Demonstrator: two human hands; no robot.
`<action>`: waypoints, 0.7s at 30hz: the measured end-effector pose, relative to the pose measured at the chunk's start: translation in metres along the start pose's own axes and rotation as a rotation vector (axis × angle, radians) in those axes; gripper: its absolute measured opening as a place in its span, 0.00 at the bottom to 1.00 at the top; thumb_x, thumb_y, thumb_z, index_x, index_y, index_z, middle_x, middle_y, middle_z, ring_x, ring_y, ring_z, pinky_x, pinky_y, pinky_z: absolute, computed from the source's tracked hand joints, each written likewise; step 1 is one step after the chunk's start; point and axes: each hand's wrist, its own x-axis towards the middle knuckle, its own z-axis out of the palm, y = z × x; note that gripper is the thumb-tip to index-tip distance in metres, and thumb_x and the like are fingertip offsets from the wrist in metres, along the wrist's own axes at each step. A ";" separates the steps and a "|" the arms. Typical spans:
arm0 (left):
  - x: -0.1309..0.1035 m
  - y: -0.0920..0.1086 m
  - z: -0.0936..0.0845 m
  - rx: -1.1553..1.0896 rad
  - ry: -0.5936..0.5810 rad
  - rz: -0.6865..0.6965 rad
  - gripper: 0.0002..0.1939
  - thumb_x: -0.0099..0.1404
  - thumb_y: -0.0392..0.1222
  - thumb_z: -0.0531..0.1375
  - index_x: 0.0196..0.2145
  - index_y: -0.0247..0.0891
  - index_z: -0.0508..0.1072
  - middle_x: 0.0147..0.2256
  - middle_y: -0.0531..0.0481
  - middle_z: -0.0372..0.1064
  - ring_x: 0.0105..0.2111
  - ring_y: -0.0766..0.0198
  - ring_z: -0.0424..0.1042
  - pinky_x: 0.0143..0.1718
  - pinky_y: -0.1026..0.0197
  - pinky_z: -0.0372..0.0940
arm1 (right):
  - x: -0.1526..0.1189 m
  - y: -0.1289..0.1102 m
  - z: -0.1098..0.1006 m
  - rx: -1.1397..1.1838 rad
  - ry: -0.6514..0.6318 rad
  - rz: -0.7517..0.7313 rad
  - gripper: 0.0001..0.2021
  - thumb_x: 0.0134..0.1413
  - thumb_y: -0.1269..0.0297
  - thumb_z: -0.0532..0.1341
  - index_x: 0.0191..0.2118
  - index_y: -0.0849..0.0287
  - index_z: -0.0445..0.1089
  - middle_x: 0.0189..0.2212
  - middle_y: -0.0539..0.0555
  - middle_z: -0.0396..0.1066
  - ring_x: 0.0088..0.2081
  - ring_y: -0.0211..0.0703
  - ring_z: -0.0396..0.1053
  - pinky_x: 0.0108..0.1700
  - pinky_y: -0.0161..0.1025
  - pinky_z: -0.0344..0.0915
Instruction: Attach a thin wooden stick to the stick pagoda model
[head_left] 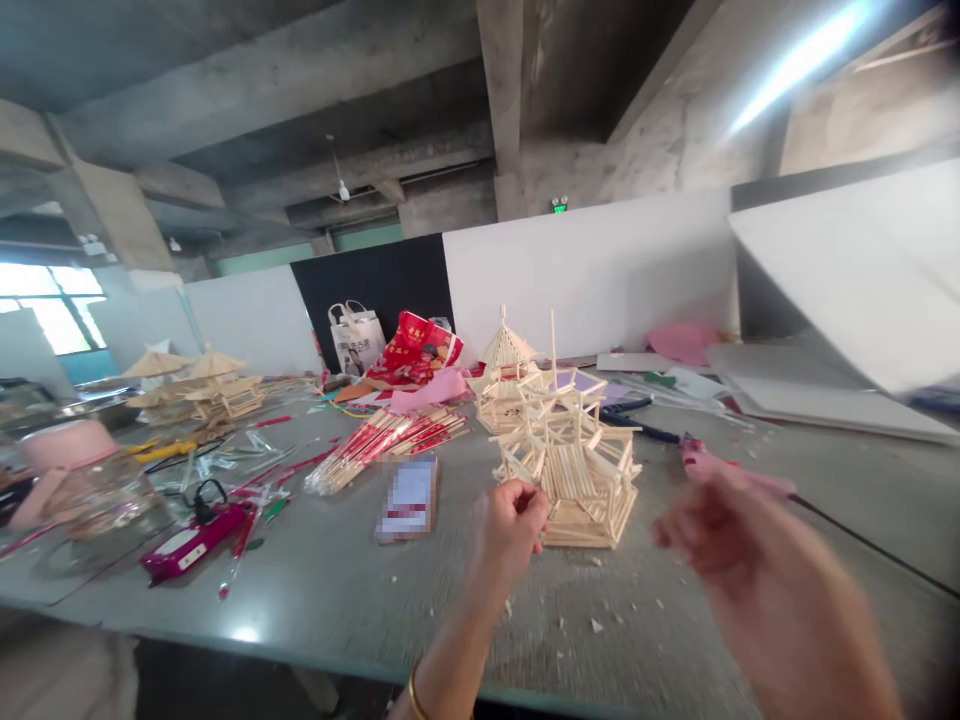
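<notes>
On the table (337,590), the stick model (577,460) touches the left hand (510,525).

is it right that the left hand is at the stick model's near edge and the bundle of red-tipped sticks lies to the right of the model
Not quite. The head view shows the left hand at the near edge of the stick model, but the bundle of red-tipped sticks lies to the model's left, not its right.

Right hand (712,530) blurred; grip perhaps empty.
</notes>
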 end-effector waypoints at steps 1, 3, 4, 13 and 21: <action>0.000 0.001 -0.001 0.022 -0.001 0.014 0.11 0.56 0.43 0.54 0.21 0.38 0.69 0.17 0.55 0.66 0.12 0.70 0.63 0.17 0.67 0.54 | 0.001 0.007 0.004 0.017 -0.037 0.036 0.15 0.55 0.52 0.59 0.28 0.60 0.68 0.22 0.51 0.61 0.24 0.36 0.61 0.26 0.34 0.63; 0.000 0.002 -0.002 0.065 0.002 0.041 0.11 0.56 0.43 0.54 0.21 0.38 0.69 0.16 0.55 0.66 0.13 0.69 0.63 0.19 0.67 0.55 | 0.002 0.022 0.013 0.049 -0.115 0.171 0.14 0.49 0.52 0.64 0.31 0.60 0.69 0.22 0.50 0.61 0.21 0.35 0.59 0.21 0.33 0.60; 0.000 0.003 -0.003 0.084 0.004 0.048 0.11 0.56 0.43 0.54 0.21 0.38 0.69 0.17 0.54 0.66 0.13 0.68 0.63 0.20 0.66 0.55 | 0.003 0.029 0.018 0.064 -0.147 0.247 0.16 0.47 0.52 0.65 0.33 0.60 0.69 0.23 0.50 0.62 0.20 0.34 0.58 0.20 0.33 0.60; -0.003 0.001 -0.004 0.211 0.016 0.111 0.11 0.60 0.44 0.53 0.26 0.39 0.71 0.20 0.52 0.68 0.19 0.65 0.66 0.22 0.66 0.55 | 0.010 0.046 0.049 0.128 -0.196 0.436 0.18 0.38 0.54 0.68 0.31 0.62 0.68 0.23 0.48 0.63 0.18 0.31 0.57 0.16 0.30 0.58; -0.001 -0.001 -0.003 0.189 0.019 0.107 0.09 0.59 0.44 0.54 0.26 0.39 0.70 0.19 0.54 0.67 0.19 0.65 0.65 0.23 0.65 0.56 | 0.018 0.057 0.057 0.150 -0.141 0.423 0.18 0.37 0.56 0.69 0.27 0.62 0.64 0.18 0.45 0.59 0.17 0.29 0.56 0.16 0.28 0.56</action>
